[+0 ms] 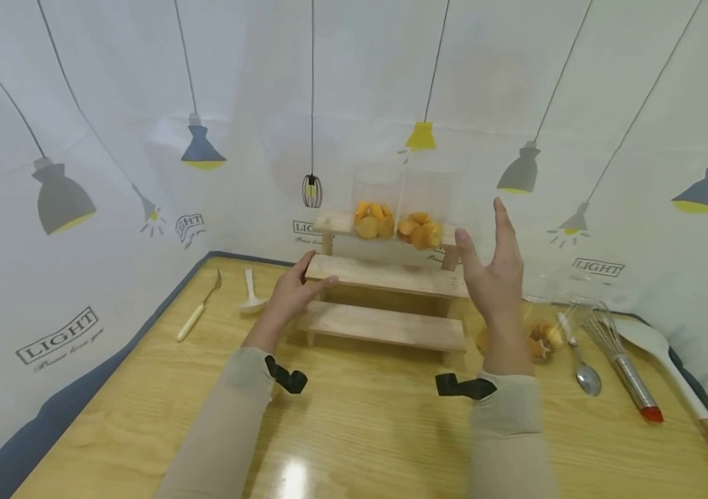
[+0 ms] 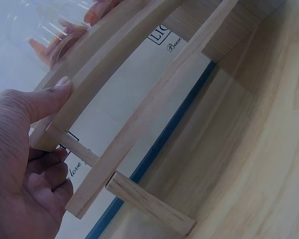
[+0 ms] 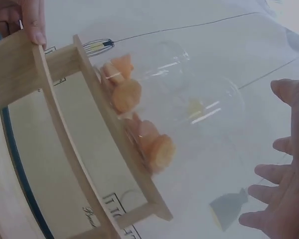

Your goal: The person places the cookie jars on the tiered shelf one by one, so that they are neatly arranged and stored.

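Observation:
A light wooden three-tier stand point(image 1: 385, 326) stands toward the back of the table. My left hand point(image 1: 294, 294) grips the left end of its middle shelf, thumb on top and fingers beneath, as the left wrist view also shows. Two clear containers hold orange and yellow pieces: the left container point(image 1: 376, 181) and the right container point(image 1: 431, 190) sit side by side on the top shelf. My right hand point(image 1: 496, 277) is raised at the stand's right end, fingers spread and holding nothing. In the right wrist view its fingers point(image 3: 269, 191) point toward the containers, apart from them.
Left of the stand lie a fork-like tool with a pale handle point(image 1: 191, 322) and a white ladle point(image 1: 252, 301). To the right are a clear container with orange pieces point(image 1: 547, 339), a metal spoon point(image 1: 587, 380), a whisk point(image 1: 628, 374) and a white-headed spatula point(image 1: 659, 343). A printed curtain hangs behind.

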`<state>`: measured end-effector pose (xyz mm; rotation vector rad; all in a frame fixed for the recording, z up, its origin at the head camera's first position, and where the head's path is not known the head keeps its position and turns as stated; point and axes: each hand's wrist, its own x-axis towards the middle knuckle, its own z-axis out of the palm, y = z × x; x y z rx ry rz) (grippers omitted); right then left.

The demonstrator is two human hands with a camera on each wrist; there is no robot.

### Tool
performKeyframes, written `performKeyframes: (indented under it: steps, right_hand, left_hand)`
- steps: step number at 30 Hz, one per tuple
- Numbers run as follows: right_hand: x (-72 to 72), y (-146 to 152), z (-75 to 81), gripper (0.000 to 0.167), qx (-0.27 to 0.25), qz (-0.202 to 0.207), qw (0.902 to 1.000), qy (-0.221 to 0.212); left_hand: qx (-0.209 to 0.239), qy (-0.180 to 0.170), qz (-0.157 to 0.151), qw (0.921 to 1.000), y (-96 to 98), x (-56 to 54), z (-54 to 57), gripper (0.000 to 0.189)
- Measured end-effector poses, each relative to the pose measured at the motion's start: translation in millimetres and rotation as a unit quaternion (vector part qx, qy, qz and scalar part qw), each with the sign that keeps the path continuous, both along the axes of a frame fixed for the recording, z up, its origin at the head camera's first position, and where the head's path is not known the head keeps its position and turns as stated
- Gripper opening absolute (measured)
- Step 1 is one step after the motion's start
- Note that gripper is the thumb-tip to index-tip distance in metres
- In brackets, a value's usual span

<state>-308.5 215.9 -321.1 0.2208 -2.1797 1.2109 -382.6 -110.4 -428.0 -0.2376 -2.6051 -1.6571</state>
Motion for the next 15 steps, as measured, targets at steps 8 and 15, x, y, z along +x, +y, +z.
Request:
performKeyframes:
  steps: [8, 15]
  right_hand:
    - [14.5, 33, -1.0, 0.075, 0.086, -0.018, 0.9954, -0.039]
    - [18.5, 64, -12.9, 0.079, 0.176, -0.022, 0.9783, -0.107]
  left_hand:
    - [-0.003, -0.005, 0.003, 1.0, -0.5, 0.3, -0.2, 0.105]
    - [-0.007, -0.004, 0.0, 1.0, -0.1, 1.1, 1.3, 0.104]
